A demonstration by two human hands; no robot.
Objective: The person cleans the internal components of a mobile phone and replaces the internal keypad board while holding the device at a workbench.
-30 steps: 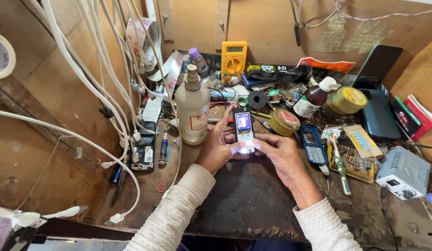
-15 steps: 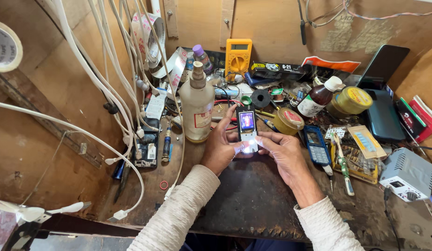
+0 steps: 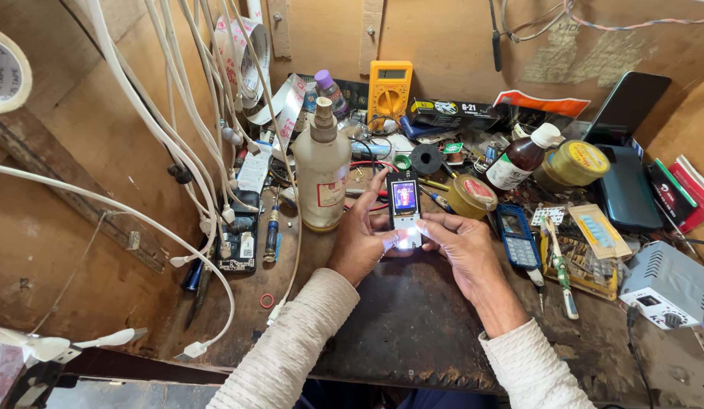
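A small keypad phone (image 3: 404,208) with a lit screen and glowing keys is held upright over the dark workbench (image 3: 412,326) by both hands. My left hand (image 3: 361,238) grips its left edge, fingers curled up behind the top. My right hand (image 3: 462,244) holds the lower right corner, thumb on the glowing keypad. Both wrists wear cream knitted sleeves.
A cloudy plastic bottle (image 3: 322,170) stands just left of the hands. White cables (image 3: 178,144) hang at left. A yellow multimeter (image 3: 389,91), brown bottle (image 3: 522,159), round tins (image 3: 473,195), blue phone (image 3: 516,235), screwdriver (image 3: 560,269) and grey box (image 3: 665,284) crowd the back and right.
The hands and phone stay in the same grip; the view has shifted slightly, nothing else visibly moved.
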